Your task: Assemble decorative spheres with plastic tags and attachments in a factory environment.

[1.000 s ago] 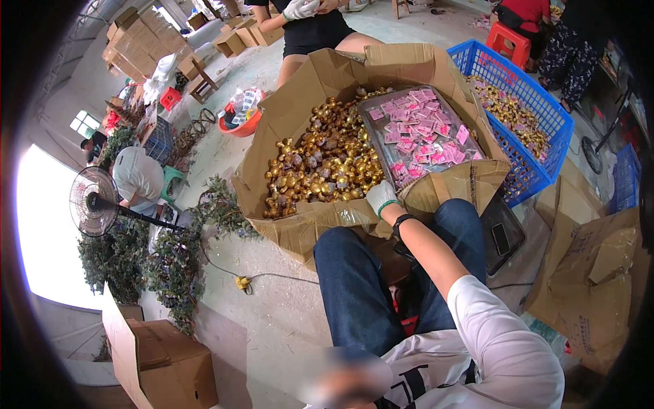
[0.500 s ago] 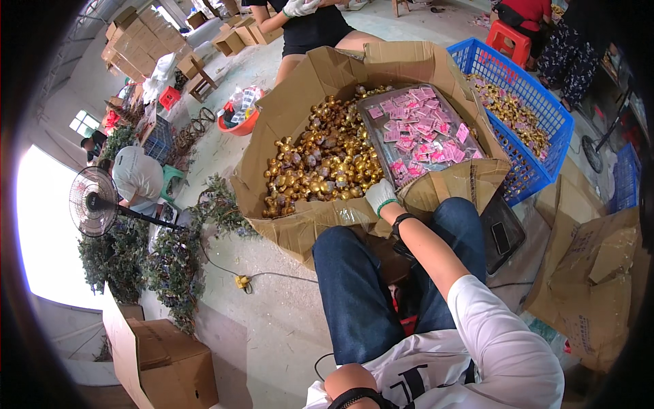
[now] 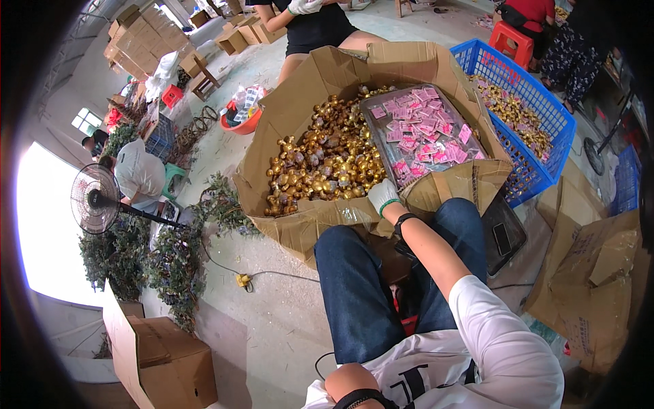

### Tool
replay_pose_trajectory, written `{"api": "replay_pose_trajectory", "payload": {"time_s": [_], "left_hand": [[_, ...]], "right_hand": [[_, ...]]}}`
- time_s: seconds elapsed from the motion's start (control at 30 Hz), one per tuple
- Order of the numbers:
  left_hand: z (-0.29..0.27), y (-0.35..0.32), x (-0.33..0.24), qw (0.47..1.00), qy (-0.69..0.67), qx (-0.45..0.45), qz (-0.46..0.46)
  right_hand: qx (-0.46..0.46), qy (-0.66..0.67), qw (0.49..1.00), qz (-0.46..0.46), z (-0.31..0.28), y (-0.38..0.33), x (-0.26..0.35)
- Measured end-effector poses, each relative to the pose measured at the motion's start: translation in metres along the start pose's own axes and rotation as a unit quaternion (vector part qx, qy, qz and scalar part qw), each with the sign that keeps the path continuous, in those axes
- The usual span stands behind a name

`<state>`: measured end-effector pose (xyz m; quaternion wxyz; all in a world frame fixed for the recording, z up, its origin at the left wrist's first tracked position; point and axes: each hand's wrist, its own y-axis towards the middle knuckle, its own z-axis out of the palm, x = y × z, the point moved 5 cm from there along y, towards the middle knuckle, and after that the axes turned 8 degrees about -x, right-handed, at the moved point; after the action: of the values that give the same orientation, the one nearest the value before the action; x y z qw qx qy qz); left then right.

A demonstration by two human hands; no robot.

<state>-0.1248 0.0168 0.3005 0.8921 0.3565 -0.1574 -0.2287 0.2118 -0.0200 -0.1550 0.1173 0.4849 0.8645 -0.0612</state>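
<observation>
The right hand (image 3: 383,195), in a white glove with green cuff, is lowered at the near edge of the big carton (image 3: 289,112), between the golden pieces (image 3: 327,163) and the near corner of the metal tray (image 3: 383,146). The fingers point away from the person and are partly hidden, so I cannot tell how far open the grip is, or whether something small is held in it. The glove seems to touch the nearest golden pieces — contact with the tray is not clear. About the left hand's grip I also cannot tell, because this hand is out of view; only a bare part of an arm with a black band (image 3: 361,397) appears at the lower edge.

The golden pieces are round, shiny and knobby, heaped inside the carton on its left side. The metal tray lies tilted on the right side and carries many pink cards (image 3: 422,126), spread loosely one over another.

Just beside the carton, on the right, a blue basket (image 3: 552,160) contains more golden and pink pieces. Close to the person's jeans (image 3: 351,293), a phone (image 3: 502,240) lies on a black tray (image 3: 516,247). Across the carton sits another person (image 3: 315,31) in black clothes — white gloves on the hands.
</observation>
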Motion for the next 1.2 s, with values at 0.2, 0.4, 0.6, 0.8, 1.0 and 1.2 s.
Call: {"api": "replay_pose_trajectory", "payload": {"time_s": [0.2,0.4,0.6,0.8,1.0,1.2], "left_hand": [[0.001,-0.002,0.0,1.0,0.001,-0.004,-0.001],[-0.002,0.0,0.001,1.0,0.007,-0.013,0.0],[-0.003,-0.002,0.001,0.999,0.018,-0.028,-0.001],[-0.012,-0.012,-0.007,0.999,0.019,0.017,0.04],[-0.079,-0.052,0.013,0.956,0.281,-0.009,-0.081],[-0.255,-0.106,0.112,0.754,0.595,-0.055,-0.273]], "right_hand": [[0.052,-0.005,0.999,-0.013,0.012,0.007,-0.004],[0.016,0.005,1.0,-0.013,0.003,0.004,-0.001],[0.004,-0.009,1.0,0.004,0.0,0.002,0.0],[0.027,0.014,1.0,0.006,0.008,-0.002,-0.01],[-0.148,0.066,0.985,0.052,-0.031,-0.006,-0.023],[-0.246,0.263,0.916,0.176,-0.076,-0.046,-0.052]]}}
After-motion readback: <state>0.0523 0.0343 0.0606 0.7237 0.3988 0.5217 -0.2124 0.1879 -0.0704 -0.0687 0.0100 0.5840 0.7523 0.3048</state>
